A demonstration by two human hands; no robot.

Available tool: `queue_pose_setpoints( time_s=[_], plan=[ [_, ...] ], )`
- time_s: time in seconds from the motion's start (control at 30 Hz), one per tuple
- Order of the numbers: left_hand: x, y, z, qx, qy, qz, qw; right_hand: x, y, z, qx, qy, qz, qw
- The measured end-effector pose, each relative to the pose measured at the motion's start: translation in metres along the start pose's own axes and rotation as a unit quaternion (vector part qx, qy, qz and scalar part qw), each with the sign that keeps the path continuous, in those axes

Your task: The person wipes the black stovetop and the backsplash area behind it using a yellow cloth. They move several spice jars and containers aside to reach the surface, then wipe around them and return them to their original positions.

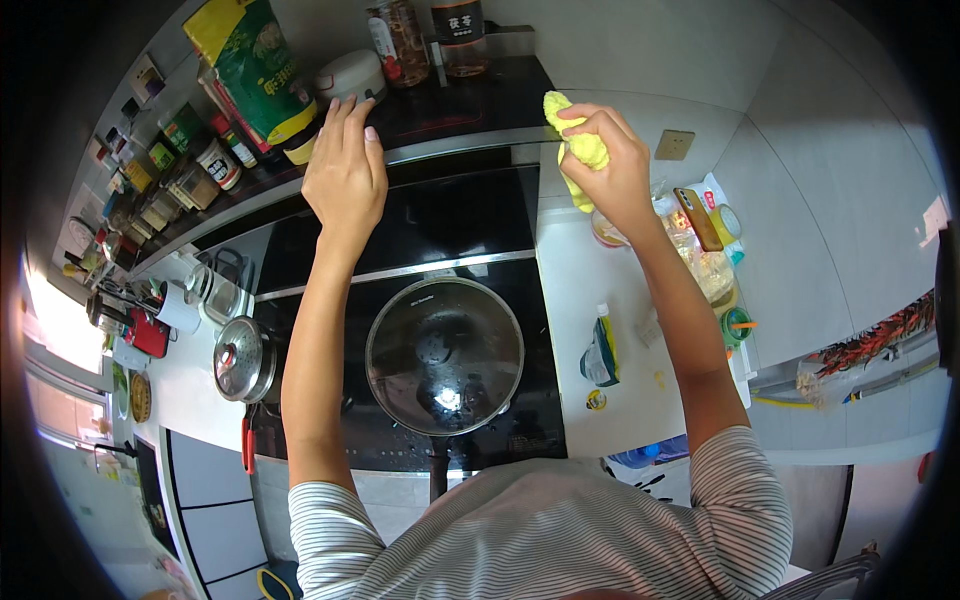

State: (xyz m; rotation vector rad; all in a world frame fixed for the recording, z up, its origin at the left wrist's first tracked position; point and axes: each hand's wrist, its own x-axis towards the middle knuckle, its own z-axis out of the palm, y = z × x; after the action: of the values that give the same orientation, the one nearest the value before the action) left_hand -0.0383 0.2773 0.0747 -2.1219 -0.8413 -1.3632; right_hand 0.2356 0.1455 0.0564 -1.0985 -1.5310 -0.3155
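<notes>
My right hand [611,161] grips a crumpled yellow cloth [577,142] beside the right end of a black shelf-like ledge [480,112]. My left hand [346,161] is over the ledge's front edge, fingers stretched out and holding nothing. Its fingertips overlap a white round lidded container [352,75]; whether they touch it is unclear. Close by on the left stands a green and yellow bag [259,75]. To the right of the container are a jar of dried pieces [397,45] and a second jar with a black label [459,37].
A pan with a wet glass lid [444,356] sits on the black cooktop [540,420]; its handle points towards me. Left is a lidded steel pot [244,360]. Seasoning bottles and jars [191,184] line the ledge. The right counter [585,277] holds a pouch [600,352], a phone [697,217] and food bags.
</notes>
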Motion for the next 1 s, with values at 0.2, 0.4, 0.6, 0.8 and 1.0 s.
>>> queue_pose_setpoints(
  time_s=[0.2,0.4,0.6,0.8,1.0],
  plan=[
    [0.0,-0.002,-0.002,-0.01,-0.011,-0.004,1.0,-0.009,0.016,-0.003,0.026,0.084,-0.006,0.996],
    [-0.002,-0.003,-0.001,-0.011,-0.021,-0.01,1.0,0.004,-0.045,0.055,-0.065,-0.026,-0.234,0.97],
    [0.001,-0.001,-0.001,-0.005,-0.022,-0.001,1.0,0.02,-0.037,0.087,-0.192,0.009,-0.263,0.945],
    [-0.001,-0.005,-0.003,0.001,-0.021,0.006,1.0,0.025,-0.026,0.073,-0.198,0.014,-0.306,0.931],
    [-0.002,-0.006,-0.001,-0.002,-0.011,0.011,1.0,0.021,-0.014,0.047,-0.223,0.008,-0.297,0.928]
  ],
)
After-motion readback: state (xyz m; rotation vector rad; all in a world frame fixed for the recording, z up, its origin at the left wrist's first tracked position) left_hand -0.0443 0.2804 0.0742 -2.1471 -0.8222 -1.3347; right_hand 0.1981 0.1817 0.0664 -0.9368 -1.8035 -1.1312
